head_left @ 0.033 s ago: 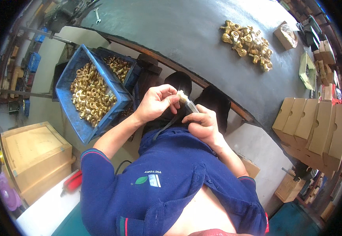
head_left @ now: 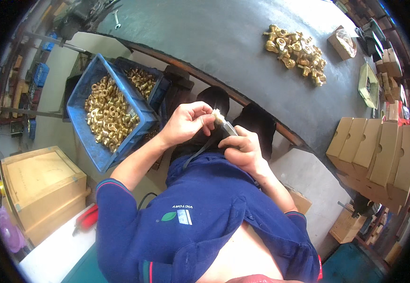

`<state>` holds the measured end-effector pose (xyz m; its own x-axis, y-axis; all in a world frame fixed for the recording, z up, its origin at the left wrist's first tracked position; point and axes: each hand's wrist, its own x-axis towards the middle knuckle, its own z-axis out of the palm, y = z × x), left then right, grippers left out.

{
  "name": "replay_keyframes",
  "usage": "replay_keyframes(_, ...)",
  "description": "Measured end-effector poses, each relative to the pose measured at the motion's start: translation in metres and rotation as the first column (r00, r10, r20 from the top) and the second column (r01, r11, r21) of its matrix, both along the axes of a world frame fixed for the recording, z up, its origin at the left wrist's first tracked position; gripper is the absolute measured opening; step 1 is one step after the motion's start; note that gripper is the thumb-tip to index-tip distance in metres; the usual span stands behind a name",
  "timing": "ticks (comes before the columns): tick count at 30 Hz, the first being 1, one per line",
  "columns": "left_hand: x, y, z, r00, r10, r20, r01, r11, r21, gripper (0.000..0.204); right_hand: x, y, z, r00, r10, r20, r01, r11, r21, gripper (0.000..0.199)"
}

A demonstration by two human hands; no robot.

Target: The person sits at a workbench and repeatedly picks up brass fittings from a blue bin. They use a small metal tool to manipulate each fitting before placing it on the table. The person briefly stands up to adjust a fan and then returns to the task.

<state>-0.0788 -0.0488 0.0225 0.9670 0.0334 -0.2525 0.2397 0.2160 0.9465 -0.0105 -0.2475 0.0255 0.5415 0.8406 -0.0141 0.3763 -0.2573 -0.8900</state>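
Note:
Above my lap, my left hand [head_left: 188, 123] is closed, pinching a small brass fitting [head_left: 218, 116] between thumb and fingers. My right hand [head_left: 245, 148] is wrapped round a flat grey metal tool [head_left: 229, 128], whose tip meets the fitting. The tool's exact kind does not show, and its lower end is hidden in my fist. To the left of my hands, a tilted blue bin [head_left: 83, 147] holds many brass fittings [head_left: 110, 113]. A heap of brass fittings [head_left: 295, 51] lies on the dark worktable [head_left: 214, 52].
A second blue bin [head_left: 160, 89] with brass parts sits behind the first. On the table are a wrench [head_left: 116, 20], an open carton [head_left: 339, 47] and a pale tray [head_left: 368, 86]. Brown cardboard boxes [head_left: 367, 148] stand right. A wooden box [head_left: 42, 177] and red-handled tool [head_left: 88, 218] are at left.

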Motion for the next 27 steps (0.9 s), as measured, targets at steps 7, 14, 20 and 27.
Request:
replay_keyframes(7,0.017,0.006,0.008,0.979,-0.202,-0.04,0.205,0.976,0.08,0.007,0.005,-0.008,-0.011,0.972,0.012,-0.233,-0.001,0.999,0.05,0.02)
replay_keyframes(14,0.043,-0.01,0.007,0.954,-0.292,0.069,0.289,0.956,0.046,0.008,0.01,-0.019,-0.019,0.301,0.115,-0.947,0.45,0.858,0.247,0.024)
replay_keyframes(20,0.076,-0.004,0.015,0.98,-0.126,0.153,0.124,0.992,0.02,0.01,0.013,-0.03,-0.02,0.355,0.117,-0.928,0.519,0.8,0.3,0.024)
replay_keyframes(27,0.214,-0.024,0.021,0.914,-0.307,0.263,0.102,0.804,0.585,0.016,0.01,-0.053,-0.027,0.527,-0.059,-0.848,0.557,0.778,0.292,0.02)
